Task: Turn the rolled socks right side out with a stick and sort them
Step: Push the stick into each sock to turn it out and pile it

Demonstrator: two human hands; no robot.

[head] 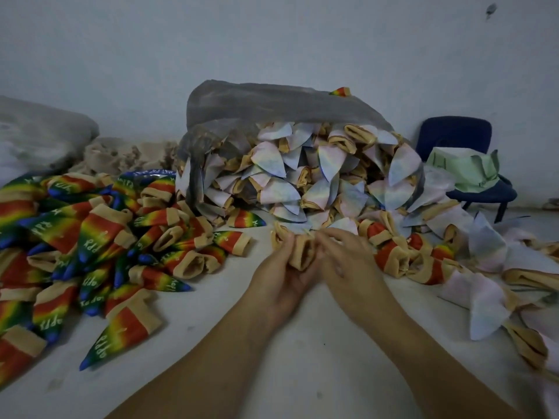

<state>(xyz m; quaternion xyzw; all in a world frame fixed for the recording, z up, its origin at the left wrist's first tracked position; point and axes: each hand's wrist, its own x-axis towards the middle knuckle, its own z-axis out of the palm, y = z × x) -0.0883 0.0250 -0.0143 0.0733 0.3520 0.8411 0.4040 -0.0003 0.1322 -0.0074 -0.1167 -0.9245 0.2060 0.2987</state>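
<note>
My left hand (279, 275) grips a rolled sock (302, 252) by its tan cuff, in front of the big heap. My right hand (348, 258) pinches the same cuff from the right, fingers bent at its opening. The thin tip of a pale stick (308, 231) shows just above the cuff, between my fingers; the rest of it is hidden. A pile of rainbow socks (90, 246) with tan cuffs, right side out, covers the table's left. A clear plastic bag (272, 107) spills pale inside-out socks (302, 176) at the centre.
More pale and a few rainbow socks (423, 261) lie to the right of my hands. A blue chair (472, 164) with green fabric on it stands at the back right. Grey bags (42, 134) sit at the back left against the wall. White table (302, 343) lies bare below my forearms.
</note>
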